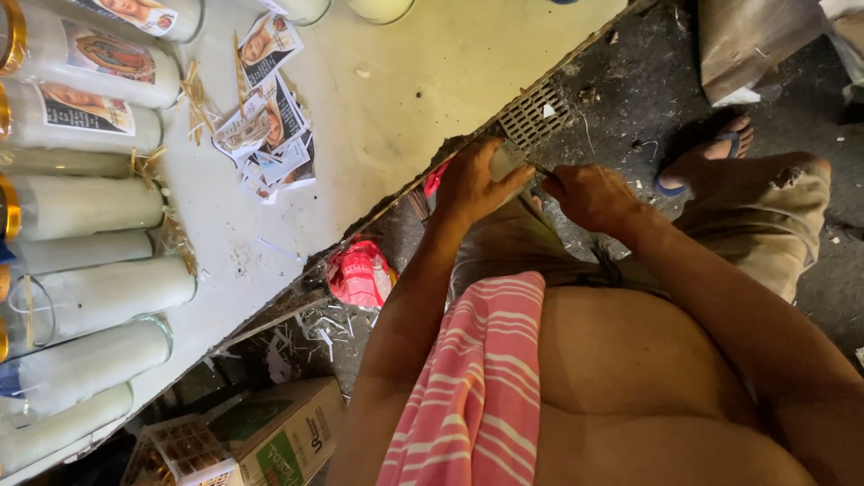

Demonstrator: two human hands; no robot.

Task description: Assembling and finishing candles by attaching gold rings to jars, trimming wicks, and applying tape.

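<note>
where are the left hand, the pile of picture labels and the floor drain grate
left hand (472, 184), head view, on the back of the hand
pile of picture labels (268, 126), head view, middle of the pile on the table
floor drain grate (533, 115), head view, centre of the grate

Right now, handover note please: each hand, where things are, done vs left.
Left hand: wrapped around a pale candle, held past the table edge, above the lap.
Right hand: closed by the candle's end; whether it grips a small tool is hidden.
On the table: glass candles lying in a row, some labelled; loose picture labels in a pile.
Done: several jars bear labels.
Left: others in the row show no label; label pile remains.
</note>
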